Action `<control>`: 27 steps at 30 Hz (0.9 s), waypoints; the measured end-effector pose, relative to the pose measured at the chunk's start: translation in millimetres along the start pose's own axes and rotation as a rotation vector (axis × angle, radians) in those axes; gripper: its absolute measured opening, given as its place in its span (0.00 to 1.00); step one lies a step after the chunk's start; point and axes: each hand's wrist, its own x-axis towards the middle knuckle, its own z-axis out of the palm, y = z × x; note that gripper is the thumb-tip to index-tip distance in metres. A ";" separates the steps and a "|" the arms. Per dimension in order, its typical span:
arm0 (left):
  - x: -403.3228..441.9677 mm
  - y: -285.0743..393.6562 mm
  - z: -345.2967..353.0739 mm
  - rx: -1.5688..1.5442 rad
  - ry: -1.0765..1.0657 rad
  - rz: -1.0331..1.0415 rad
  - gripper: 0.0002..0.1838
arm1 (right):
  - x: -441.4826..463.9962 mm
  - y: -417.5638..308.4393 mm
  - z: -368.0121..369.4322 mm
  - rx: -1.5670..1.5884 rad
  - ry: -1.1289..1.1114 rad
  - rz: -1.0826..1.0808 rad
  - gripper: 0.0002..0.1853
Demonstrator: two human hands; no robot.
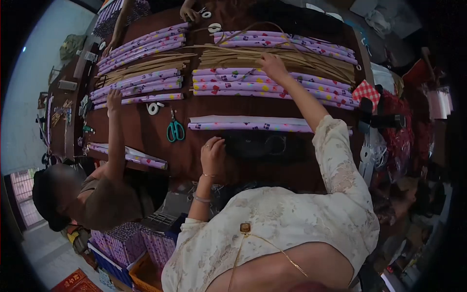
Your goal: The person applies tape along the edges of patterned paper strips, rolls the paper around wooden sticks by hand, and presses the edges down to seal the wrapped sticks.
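Note:
My right hand (273, 67) reaches across to a pile of long flat brown strips (233, 57), its fingers closed at the strips and seemingly pinching one. Just in front of that hand lie several purple patterned rolls (224, 82) side by side. My left hand (212, 150) is low over the table's near side, fingers loosely curled, with nothing visible in them. Beside it is a dark flat item (265, 148). Beyond the dark item, one roll with a loose white edge (243, 125) lies crosswise. Teal-handled scissors (175, 130) rest left of my left hand.
A co-worker (114, 190) at the left reaches a hand (114, 100) to other purple rolls (141, 82). Another person's hand (189, 10) is at the far edge. Tape rolls (153, 108) lie on the brown cloth (189, 107). A red checked cloth (366, 94) sits at the right edge.

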 end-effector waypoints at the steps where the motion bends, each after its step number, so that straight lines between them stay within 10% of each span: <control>1: -0.6 2.6 1.9 0.010 -0.010 -0.018 0.09 | 10.3 2.1 7.0 -0.071 -0.013 -0.057 0.08; 12: 51.0 23.1 -8.9 -0.002 0.122 0.099 0.10 | 68.7 -12.4 -80.0 0.150 -0.028 -0.157 0.06; 22: 139.1 90.9 -56.0 -0.034 0.478 0.455 0.18 | 76.5 -78.0 -251.2 -0.492 0.581 -0.446 0.06; 27: 159.5 109.4 -82.2 0.035 0.850 0.516 0.28 | 28.9 -130.6 -293.5 -0.066 0.315 -0.367 0.07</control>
